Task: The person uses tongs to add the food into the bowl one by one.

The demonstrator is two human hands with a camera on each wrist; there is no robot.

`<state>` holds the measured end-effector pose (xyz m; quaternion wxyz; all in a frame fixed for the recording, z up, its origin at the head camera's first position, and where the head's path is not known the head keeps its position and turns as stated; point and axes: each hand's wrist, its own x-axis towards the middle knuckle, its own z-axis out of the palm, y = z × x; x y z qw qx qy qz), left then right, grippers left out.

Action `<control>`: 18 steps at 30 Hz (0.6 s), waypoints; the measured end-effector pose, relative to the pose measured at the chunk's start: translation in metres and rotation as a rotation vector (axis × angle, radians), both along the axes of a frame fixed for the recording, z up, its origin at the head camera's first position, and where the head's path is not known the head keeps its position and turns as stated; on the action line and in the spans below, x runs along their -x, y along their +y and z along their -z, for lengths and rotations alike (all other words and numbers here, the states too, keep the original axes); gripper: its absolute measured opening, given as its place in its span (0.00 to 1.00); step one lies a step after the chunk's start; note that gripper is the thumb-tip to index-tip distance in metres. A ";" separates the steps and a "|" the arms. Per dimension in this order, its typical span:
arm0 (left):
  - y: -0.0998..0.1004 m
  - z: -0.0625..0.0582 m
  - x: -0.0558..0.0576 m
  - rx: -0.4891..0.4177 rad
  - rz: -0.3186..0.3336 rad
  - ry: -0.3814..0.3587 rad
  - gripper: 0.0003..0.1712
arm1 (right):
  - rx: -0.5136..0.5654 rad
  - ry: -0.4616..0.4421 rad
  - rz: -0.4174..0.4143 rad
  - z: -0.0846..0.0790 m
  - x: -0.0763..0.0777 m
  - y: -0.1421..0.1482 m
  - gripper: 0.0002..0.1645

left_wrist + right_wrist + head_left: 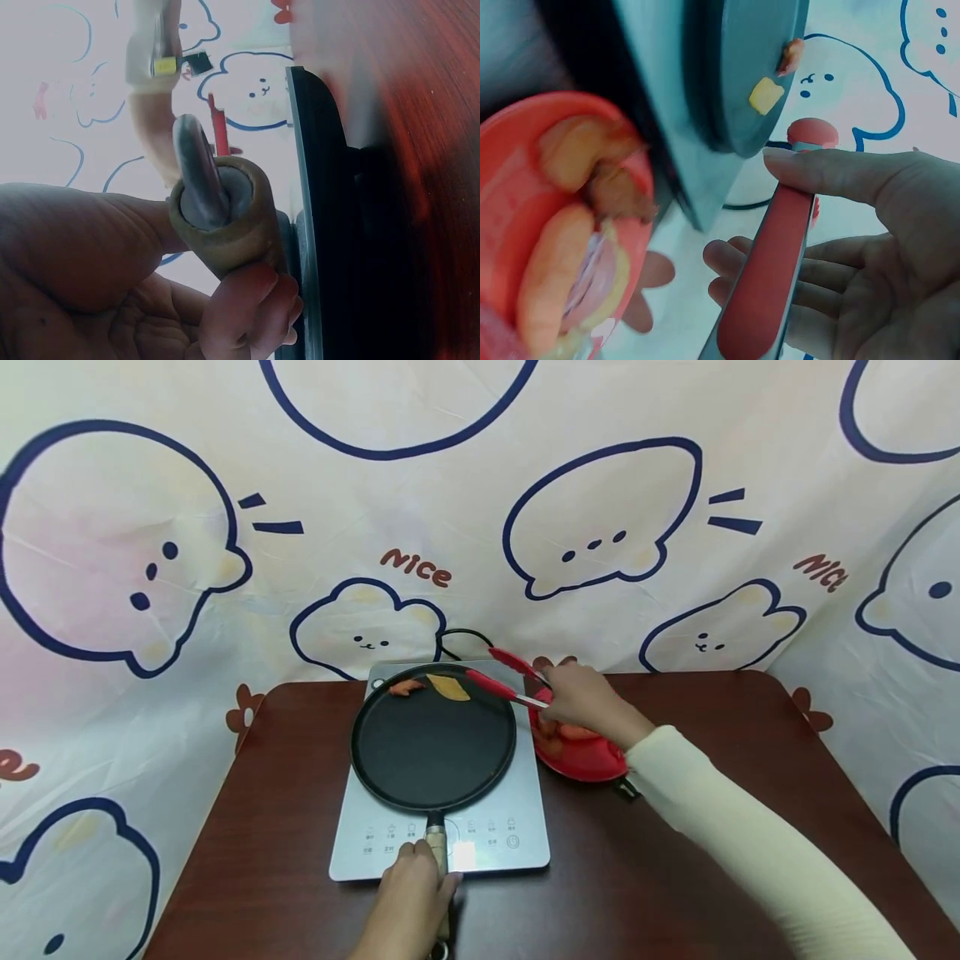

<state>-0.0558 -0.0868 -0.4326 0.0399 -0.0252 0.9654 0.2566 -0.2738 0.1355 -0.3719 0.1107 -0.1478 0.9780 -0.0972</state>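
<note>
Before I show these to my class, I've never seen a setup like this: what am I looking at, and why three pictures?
One person is cooking, filmed by three worn cameras. The wide picture comes from the head; the close ones come from each wrist. On the brown table sits a silver cooktop carrying a black flat pan with two food pieces at its far edge. The left hand grips the pan's wooden handle. The right hand holds red tongs, open, above a red plate of more food.
</note>
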 end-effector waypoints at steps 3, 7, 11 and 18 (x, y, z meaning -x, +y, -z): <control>0.000 0.001 -0.001 0.006 0.011 0.018 0.24 | 0.051 -0.044 0.029 0.000 -0.011 0.022 0.35; 0.001 0.000 0.000 0.022 0.015 0.027 0.25 | 0.059 -0.055 0.049 -0.002 -0.025 0.048 0.41; 0.001 -0.001 0.000 0.022 0.014 0.022 0.25 | -0.005 -0.045 0.042 -0.002 -0.037 0.072 0.46; 0.001 0.000 0.000 0.025 0.014 0.017 0.25 | -0.083 -0.045 -0.005 0.007 -0.055 0.105 0.50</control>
